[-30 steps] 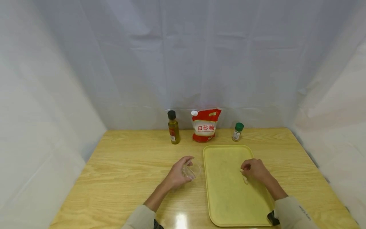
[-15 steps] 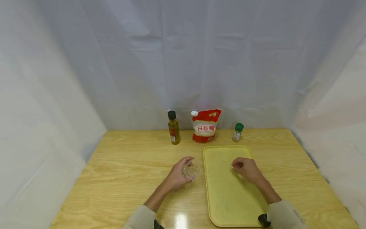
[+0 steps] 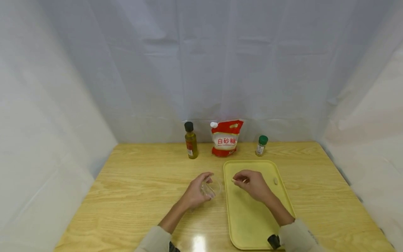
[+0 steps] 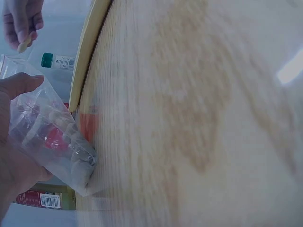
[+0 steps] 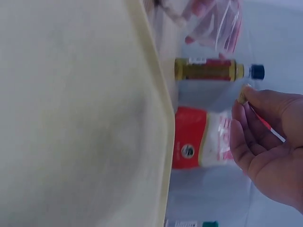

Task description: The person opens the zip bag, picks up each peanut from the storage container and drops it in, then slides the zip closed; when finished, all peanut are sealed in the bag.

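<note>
On the tray (image 3: pixel 252 224), near its right rim, lies a small piece (image 3: pixel 275 181); behind the tray stand a jar (image 3: pixel 260 146) and a pouch (image 3: pixel 226 138), behind-left a bottle (image 3: pixel 191 143), just left a cup (image 3: pixel 215 187).

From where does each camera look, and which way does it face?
Head: worn on the head, facing forward and down over the table; left hand, right hand and sleeves show.
Left wrist: at that wrist, facing past the clear container; left hand near, right hand beyond.
Right wrist: at that wrist, facing across the tray; right hand near, left hand partly beyond.
Wrist views share the green-capped jar.
</note>
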The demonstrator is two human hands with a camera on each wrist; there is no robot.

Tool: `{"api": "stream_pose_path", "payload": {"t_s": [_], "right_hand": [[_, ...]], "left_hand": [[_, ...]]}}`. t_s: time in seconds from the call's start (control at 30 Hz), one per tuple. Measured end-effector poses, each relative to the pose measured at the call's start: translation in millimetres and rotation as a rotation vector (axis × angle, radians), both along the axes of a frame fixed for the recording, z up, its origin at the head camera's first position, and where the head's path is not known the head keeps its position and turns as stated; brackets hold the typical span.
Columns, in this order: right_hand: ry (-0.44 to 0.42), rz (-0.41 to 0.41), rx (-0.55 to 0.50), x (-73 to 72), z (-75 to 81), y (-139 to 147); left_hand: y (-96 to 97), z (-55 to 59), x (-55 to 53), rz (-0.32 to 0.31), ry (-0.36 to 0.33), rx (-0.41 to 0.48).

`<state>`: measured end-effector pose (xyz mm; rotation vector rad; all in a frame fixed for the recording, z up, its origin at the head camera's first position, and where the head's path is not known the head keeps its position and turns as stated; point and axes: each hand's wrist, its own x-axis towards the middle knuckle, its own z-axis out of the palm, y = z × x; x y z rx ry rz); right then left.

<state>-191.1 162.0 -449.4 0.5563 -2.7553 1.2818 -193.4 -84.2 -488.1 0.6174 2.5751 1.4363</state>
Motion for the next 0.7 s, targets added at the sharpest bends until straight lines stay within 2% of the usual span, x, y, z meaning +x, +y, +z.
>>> {"api": "stream_pose_path", "payload": {"t_s": [0.33, 0.53, 0.7], "right_hand": [[0.047, 0.127, -0.008, 2.7, 2.4, -39], [0.042, 0.148, -0.021, 5.0, 4.8, -48], [0.026, 0.119, -0.015, 4.1, 4.7, -41]], "left_hand": [[-1.6, 1.2, -0.5, 0.002, -0.034, 0.028], [-2.4, 2.2, 0.3, -0.003, -0.035, 0.031], [-2.3, 2.5, 0.6, -0.002, -0.028, 0.029]]}}
